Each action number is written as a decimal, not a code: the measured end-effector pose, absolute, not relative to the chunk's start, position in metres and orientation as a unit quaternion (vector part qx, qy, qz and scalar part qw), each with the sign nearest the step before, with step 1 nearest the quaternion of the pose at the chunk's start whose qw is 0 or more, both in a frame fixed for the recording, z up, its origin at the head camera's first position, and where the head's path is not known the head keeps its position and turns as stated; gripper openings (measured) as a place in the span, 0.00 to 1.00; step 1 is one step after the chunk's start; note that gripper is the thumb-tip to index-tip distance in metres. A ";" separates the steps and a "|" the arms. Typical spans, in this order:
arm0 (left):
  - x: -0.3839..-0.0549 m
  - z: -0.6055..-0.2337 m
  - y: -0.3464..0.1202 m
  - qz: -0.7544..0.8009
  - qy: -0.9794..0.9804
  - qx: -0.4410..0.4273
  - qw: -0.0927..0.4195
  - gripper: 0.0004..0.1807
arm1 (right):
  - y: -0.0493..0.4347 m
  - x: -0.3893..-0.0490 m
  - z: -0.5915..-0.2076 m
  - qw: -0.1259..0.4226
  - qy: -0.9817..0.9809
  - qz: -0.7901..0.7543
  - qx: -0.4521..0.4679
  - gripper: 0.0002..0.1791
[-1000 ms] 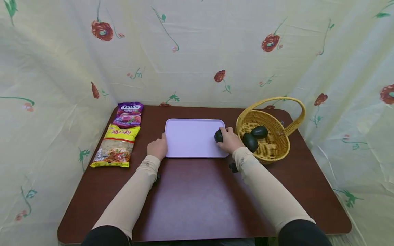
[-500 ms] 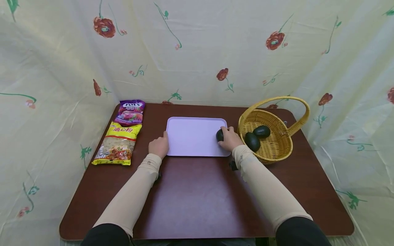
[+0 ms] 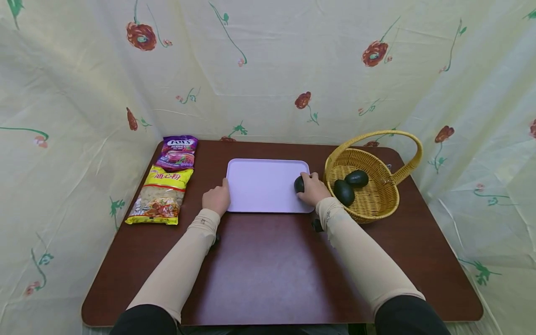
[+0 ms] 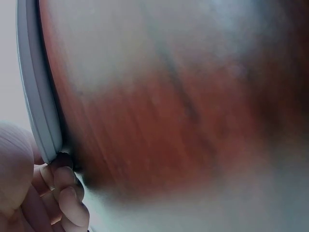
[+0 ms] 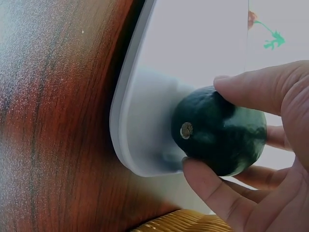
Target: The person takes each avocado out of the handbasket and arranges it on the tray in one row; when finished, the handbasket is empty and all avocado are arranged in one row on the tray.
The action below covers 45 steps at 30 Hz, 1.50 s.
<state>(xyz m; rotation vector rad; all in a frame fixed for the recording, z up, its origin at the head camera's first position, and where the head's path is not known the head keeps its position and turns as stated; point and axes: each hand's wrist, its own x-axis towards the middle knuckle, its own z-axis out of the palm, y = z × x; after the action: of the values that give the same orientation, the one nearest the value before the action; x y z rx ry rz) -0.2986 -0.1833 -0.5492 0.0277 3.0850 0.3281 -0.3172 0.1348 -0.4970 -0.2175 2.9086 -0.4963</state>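
A lavender rectangular tray [image 3: 264, 186] lies mid-table. My left hand [image 3: 216, 199] holds its left edge; in the left wrist view the curled fingers [image 4: 67, 193] meet the tray's corner, and the thumb side lies over the rim. My right hand [image 3: 314, 190] grips a dark green avocado [image 3: 299, 184] at the tray's right end. In the right wrist view, thumb and fingers wrap round the avocado [image 5: 219, 133], whose stem end faces the camera. It sits over the tray's corner, seemingly touching the surface. Two more avocados [image 3: 356, 178] lie in a yellow wicker basket [image 3: 378, 204] beside my right hand.
At the table's left, a yellow pasta bag [image 3: 159, 195] lies in front of a purple Fox's candy bag [image 3: 177, 153]. The basket's tall arched handle [image 3: 412, 156] rises at the right. A floral curtain [image 3: 268, 70] hangs behind the brown table [image 3: 268, 270].
The head view has shifted slightly. Both hands stay in place, the left at the tray's edge and the right round the avocado.
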 end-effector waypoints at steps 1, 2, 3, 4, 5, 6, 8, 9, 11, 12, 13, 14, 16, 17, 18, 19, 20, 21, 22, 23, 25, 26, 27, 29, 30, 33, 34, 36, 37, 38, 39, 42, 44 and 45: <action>-0.299 -0.549 -0.183 0.106 0.994 0.009 0.020 0.26 | 0.135 -0.317 -0.497 0.090 0.979 -0.167 -0.072 0.41; -0.299 -0.549 -0.183 0.106 0.994 0.010 0.020 0.26 | 0.136 -0.316 -0.496 0.090 0.979 -0.167 -0.072 0.41; -0.299 -0.549 -0.182 0.106 0.994 0.010 0.020 0.26 | 0.136 -0.316 -0.496 0.090 0.979 -0.167 -0.071 0.41; -0.299 -0.549 -0.182 0.107 0.994 0.011 0.021 0.26 | 0.137 -0.316 -0.496 0.090 0.979 -0.166 -0.072 0.41; -0.299 -0.549 -0.182 0.107 0.994 0.010 0.022 0.26 | 0.137 -0.316 -0.496 0.089 0.979 -0.166 -0.072 0.41; -0.299 -0.548 -0.181 0.107 0.994 0.010 0.023 0.26 | 0.138 -0.315 -0.496 0.088 0.980 -0.166 -0.072 0.42; -0.299 -0.548 -0.181 0.107 0.994 0.011 0.025 0.26 | 0.139 -0.315 -0.496 0.088 0.980 -0.165 -0.072 0.43; -0.299 -0.547 -0.180 0.108 0.994 0.010 0.025 0.26 | 0.140 -0.315 -0.496 0.088 0.980 -0.165 -0.072 0.43; -0.299 -0.547 -0.179 0.109 0.994 0.009 0.024 0.26 | 0.141 -0.315 -0.496 0.086 0.980 -0.165 -0.071 0.44; -0.299 -0.546 -0.179 0.110 0.994 0.010 0.023 0.26 | 0.142 -0.315 -0.496 0.086 0.980 -0.165 -0.071 0.45; -0.299 -0.546 -0.179 0.110 0.994 0.010 0.022 0.26 | 0.143 -0.315 -0.496 0.085 0.980 -0.165 -0.069 0.45; -0.300 -0.546 -0.179 0.110 0.994 0.011 0.021 0.26 | 0.143 -0.315 -0.496 0.085 0.980 -0.165 -0.069 0.45; -0.300 -0.546 -0.178 0.110 0.994 0.012 0.020 0.26 | 0.145 -0.315 -0.496 0.084 0.980 -0.166 -0.066 0.46; -0.300 -0.546 -0.178 0.109 0.994 0.013 0.020 0.26 | 0.145 -0.315 -0.496 0.084 0.980 -0.167 -0.064 0.46; -0.300 -0.546 -0.178 0.109 0.994 0.013 0.020 0.26 | 0.145 -0.315 -0.495 0.084 0.980 -0.169 -0.063 0.46; -0.300 -0.546 -0.177 0.110 0.994 0.013 0.021 0.26 | 0.146 -0.314 -0.495 0.084 0.980 -0.170 -0.061 0.47; -0.300 -0.546 -0.177 0.110 0.994 0.013 0.021 0.26 | 0.146 -0.314 -0.494 0.084 0.980 -0.171 -0.062 0.47; -0.300 -0.545 -0.177 0.111 0.994 0.013 0.020 0.26 | 0.146 -0.314 -0.493 0.083 0.980 -0.171 -0.062 0.47; -0.300 -0.545 -0.176 0.112 0.993 0.013 0.021 0.26 | 0.147 -0.313 -0.492 0.083 0.980 -0.172 -0.062 0.47; -0.300 -0.546 -0.176 0.113 0.993 0.014 0.020 0.26 | 0.147 -0.312 -0.491 0.081 0.980 -0.172 -0.063 0.47; -0.301 -0.547 -0.176 0.114 0.993 0.015 0.016 0.25 | 0.147 -0.311 -0.489 0.078 0.980 -0.171 -0.064 0.47; -0.301 -0.548 -0.177 0.113 0.993 0.017 0.014 0.25 | 0.147 -0.310 -0.487 0.077 0.980 -0.171 -0.064 0.47; -0.302 -0.549 -0.177 0.113 0.993 0.017 0.012 0.25 | 0.147 -0.310 -0.486 0.076 0.980 -0.172 -0.063 0.47; -0.303 -0.551 -0.178 0.113 0.993 0.018 0.009 0.25 | 0.146 -0.308 -0.483 0.074 0.980 -0.172 -0.062 0.47; -0.303 -0.551 -0.178 0.114 0.993 0.019 0.008 0.24 | 0.146 -0.307 -0.481 0.074 0.980 -0.171 -0.063 0.47; -0.304 -0.552 -0.179 0.116 0.993 0.019 0.002 0.24 | 0.145 -0.305 -0.476 0.069 0.980 -0.172 -0.067 0.47; -0.304 -0.552 -0.180 0.116 0.993 0.019 0.000 0.24 | 0.145 -0.304 -0.474 0.066 0.980 -0.172 -0.069 0.46; -0.303 -0.551 -0.181 0.117 0.993 0.019 -0.001 0.24 | 0.144 -0.301 -0.471 0.060 0.980 -0.174 -0.073 0.46; -0.303 -0.551 -0.181 0.117 0.993 0.018 -0.002 0.24 | 0.144 -0.300 -0.470 0.058 0.980 -0.177 -0.075 0.46; -0.303 -0.550 -0.181 0.117 0.993 0.018 0.000 0.24 | 0.144 -0.299 -0.468 0.056 0.979 -0.179 -0.079 0.46; -0.302 -0.550 -0.181 0.116 0.993 0.017 0.002 0.24 | 0.144 -0.297 -0.467 0.054 0.979 -0.181 -0.081 0.46; -0.300 -0.549 -0.182 0.115 0.993 0.016 0.010 0.24 | 0.144 -0.291 -0.463 0.051 0.977 -0.188 -0.086 0.47; -0.299 -0.549 -0.183 0.115 0.993 0.012 0.013 0.24 | 0.145 -0.287 -0.460 0.050 0.976 -0.191 -0.089 0.47; -0.299 -0.549 -0.183 0.115 0.993 0.012 0.014 0.24 | 0.146 -0.285 -0.458 0.049 0.976 -0.194 -0.090 0.46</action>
<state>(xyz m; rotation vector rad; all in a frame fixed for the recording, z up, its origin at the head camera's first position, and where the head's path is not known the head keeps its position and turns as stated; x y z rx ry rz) -0.2986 -0.1829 -0.5487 0.0365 3.0928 0.3576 -0.2847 0.1457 -0.4584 -0.2745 2.9733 -0.5903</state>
